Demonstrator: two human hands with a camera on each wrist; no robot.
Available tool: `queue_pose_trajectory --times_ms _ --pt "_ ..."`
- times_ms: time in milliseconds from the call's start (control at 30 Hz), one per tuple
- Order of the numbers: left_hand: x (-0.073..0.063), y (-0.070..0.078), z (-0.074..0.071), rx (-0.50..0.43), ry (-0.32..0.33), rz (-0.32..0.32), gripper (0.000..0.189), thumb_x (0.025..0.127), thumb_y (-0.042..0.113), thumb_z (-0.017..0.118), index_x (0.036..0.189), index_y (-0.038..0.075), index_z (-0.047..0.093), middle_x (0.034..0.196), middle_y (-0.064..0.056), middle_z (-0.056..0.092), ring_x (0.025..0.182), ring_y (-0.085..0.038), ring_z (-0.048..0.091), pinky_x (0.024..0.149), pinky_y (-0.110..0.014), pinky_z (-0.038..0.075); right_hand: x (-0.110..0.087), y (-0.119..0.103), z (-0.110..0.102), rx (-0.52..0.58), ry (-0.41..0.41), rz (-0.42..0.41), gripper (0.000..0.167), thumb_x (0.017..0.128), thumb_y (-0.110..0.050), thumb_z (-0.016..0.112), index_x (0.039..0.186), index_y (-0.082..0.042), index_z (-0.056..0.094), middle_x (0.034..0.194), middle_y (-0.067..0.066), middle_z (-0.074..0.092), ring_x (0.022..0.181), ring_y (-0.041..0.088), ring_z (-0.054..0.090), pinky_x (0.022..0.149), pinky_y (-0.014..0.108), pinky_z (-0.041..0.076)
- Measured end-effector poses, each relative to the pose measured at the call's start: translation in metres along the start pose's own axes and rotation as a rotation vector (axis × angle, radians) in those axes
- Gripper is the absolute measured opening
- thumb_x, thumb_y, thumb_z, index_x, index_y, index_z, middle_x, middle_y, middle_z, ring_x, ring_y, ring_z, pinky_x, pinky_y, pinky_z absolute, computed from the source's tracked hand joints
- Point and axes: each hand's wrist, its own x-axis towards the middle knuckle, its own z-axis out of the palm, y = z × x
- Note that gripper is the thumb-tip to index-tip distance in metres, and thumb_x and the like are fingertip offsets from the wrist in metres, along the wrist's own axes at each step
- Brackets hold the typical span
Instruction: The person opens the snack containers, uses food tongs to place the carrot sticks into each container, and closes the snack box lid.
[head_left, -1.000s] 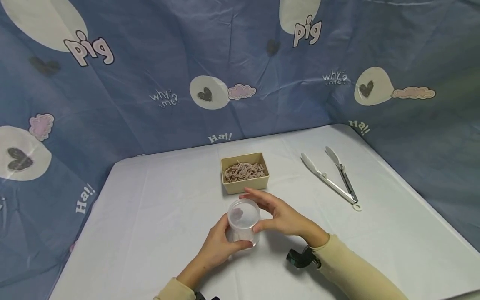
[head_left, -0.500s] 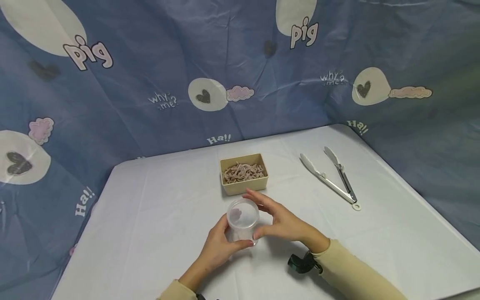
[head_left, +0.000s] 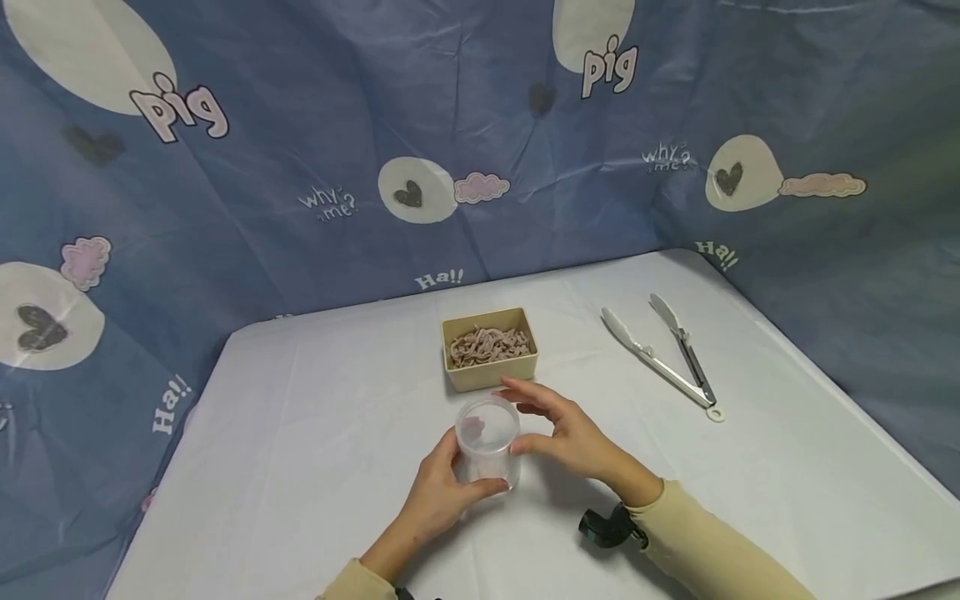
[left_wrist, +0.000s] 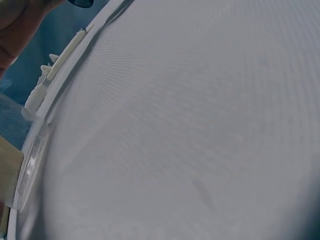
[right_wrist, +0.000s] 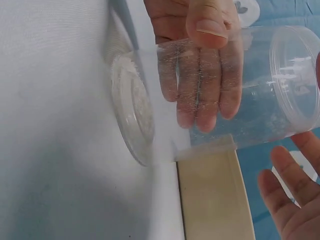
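grip of the left hand (head_left: 437, 492) is closed around a clear jar (head_left: 489, 429), thumb across the near side and four fingers behind, visible through the plastic in the right wrist view. the jar stands upright within that hold, its round top above the thumb and its base (right_wrist: 131, 110) below, down by the white cloth; whether the base actually touches the cloth i can't tell. at the top of the same grip, the right hand (head_left: 566, 437) has its thumb and a fingertip on the jar's rim from either side, with its other fingers spread loosely past it. whether that top is a separate lid isn't clear.

just beyond the grip sits a tan box (head_left: 491, 374), near the right hand's fingertips, with a heap of brownish-pink strands (head_left: 489, 344) inside. farther out, beyond and to the right of the grip, metal tongs (head_left: 667, 372) lie spread in a v, their ring end toward the person. a white cloth (head_left: 322, 400) covers the table under everything, and past its far edge hangs a blue printed sheet (head_left: 337, 125).
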Motion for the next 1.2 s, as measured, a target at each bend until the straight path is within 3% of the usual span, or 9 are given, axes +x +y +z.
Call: queue_pose_trajectory --times_ms 167,467,733,967,1200 --pt "0.001 0.001 -0.001 0.004 0.001 0.016 0.081 0.069 0.029 0.091 0.138 0.018 0.05 0.132 0.0 0.063 0.126 -0.023 0.058 0.109 -0.048 0.046 -0.002 -0.001 0.001 -0.035 0.052 -0.03 0.067 0.086 -0.004 0.072 0.145 0.001 0.042 0.132 0.018 0.063 0.125 0.008 0.058 0.102 0.043 0.053" --pt "0.0 0.001 -0.002 0.018 0.005 0.024 0.083 0.069 0.029 0.09 0.14 0.017 0.048 0.133 -0.002 0.062 0.126 -0.025 0.058 0.108 -0.052 0.045 0.001 -0.01 0.01 -0.093 0.019 -0.06 0.088 0.077 -0.018 0.083 0.149 -0.002 0.036 0.139 0.022 0.057 0.126 0.022 0.058 0.102 0.037 0.054" --pt "0.0 0.0 -0.001 0.037 0.01 0.025 0.084 0.067 0.032 0.091 0.138 0.016 0.049 0.131 -0.001 0.064 0.123 -0.022 0.059 0.106 -0.046 0.047 0.002 -0.005 0.004 0.011 -0.075 -0.067 0.076 0.086 -0.007 0.072 0.151 -0.002 0.034 0.149 0.022 0.046 0.136 0.008 0.047 0.108 0.032 0.049" --pt "0.001 0.001 0.0 0.029 0.006 0.019 0.083 0.068 0.032 0.091 0.138 0.018 0.05 0.131 0.0 0.063 0.123 -0.021 0.059 0.106 -0.045 0.047 -0.001 -0.004 0.005 -0.002 0.058 -0.076 0.071 0.08 -0.001 0.077 0.142 0.004 0.043 0.131 0.023 0.058 0.122 0.008 0.056 0.098 0.041 0.056" --pt "0.0 0.001 0.0 0.016 0.001 0.018 0.082 0.069 0.031 0.091 0.138 0.016 0.049 0.132 0.0 0.062 0.126 -0.022 0.058 0.109 -0.048 0.046 -0.003 -0.007 0.003 -0.011 -0.02 -0.112 0.067 0.089 -0.001 0.069 0.147 0.002 0.037 0.14 0.027 0.052 0.131 0.009 0.051 0.101 0.036 0.053"
